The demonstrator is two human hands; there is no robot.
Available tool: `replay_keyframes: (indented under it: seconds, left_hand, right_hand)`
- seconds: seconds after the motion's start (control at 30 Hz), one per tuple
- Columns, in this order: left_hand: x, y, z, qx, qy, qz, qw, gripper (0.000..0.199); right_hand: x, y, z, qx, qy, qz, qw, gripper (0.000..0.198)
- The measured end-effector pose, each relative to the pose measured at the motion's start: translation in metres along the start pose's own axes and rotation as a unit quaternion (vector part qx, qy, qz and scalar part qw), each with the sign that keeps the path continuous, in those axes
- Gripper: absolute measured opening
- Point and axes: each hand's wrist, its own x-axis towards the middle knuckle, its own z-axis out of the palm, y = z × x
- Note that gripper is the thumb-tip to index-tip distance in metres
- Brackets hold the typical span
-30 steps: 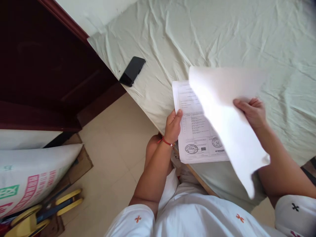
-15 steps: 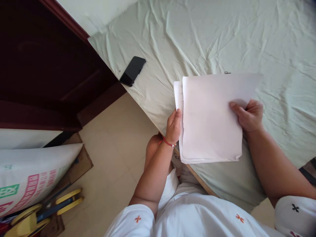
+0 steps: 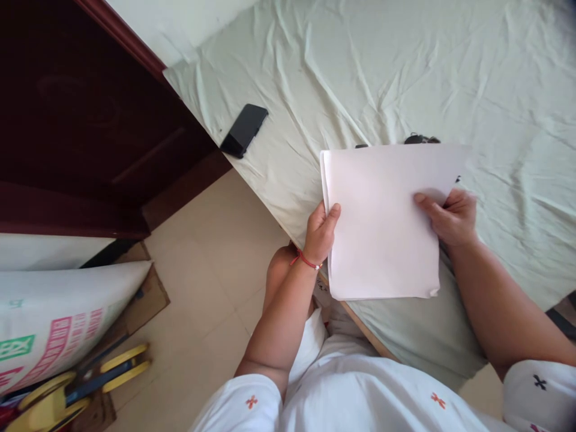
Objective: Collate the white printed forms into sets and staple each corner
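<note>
A stack of white paper sheets (image 3: 382,240) is held up over the cloth-covered surface, its blank top sheet facing me. My left hand (image 3: 321,231) grips the left edge, thumb lying on the top sheet and fingers hidden behind. On the right side, my right hand (image 3: 452,216) pinches the sheets with its thumb on top; its fingers go underneath. The lower right corner of the paper is slightly curled. Beyond the upper edge, a dark object (image 3: 420,138) shows partly, too covered to name.
A black smartphone (image 3: 244,130) lies near the left edge of the wrinkled pale green cloth (image 3: 288,138). A dark red wooden panel (image 3: 81,120) stands at the left. Below it on the tiled floor are a printed white sack (image 3: 67,318) and a yellow and blue object (image 3: 112,372).
The sheets at the left edge now sit closer together, and my left thumb has moved onto the top sheet. The stack's upper edge is slightly lower, so more of the dark object shows.
</note>
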Motion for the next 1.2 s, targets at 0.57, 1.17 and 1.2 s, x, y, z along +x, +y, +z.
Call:
replay_keyframes:
  seconds: [0.57,1.17,1.2]
  left_hand:
    - [-0.006,0.004,-0.001,0.038,0.008,0.022,0.999,0.051]
    - [-0.039,0.009,0.007,0.205,-0.024,0.058,0.977,0.053]
    - [-0.039,0.010,0.007,0.209,-0.020,0.060,0.976,0.053]
  right_hand:
    - [0.001,0.002,0.001,-0.089,-0.025,-0.013,0.996,0.027]
    - [0.021,-0.109,0.053,-0.406,-0.126,-0.353,0.833,0.044]
    - [0.024,-0.106,0.056,-0.406,-0.145,-0.351,0.831,0.043]
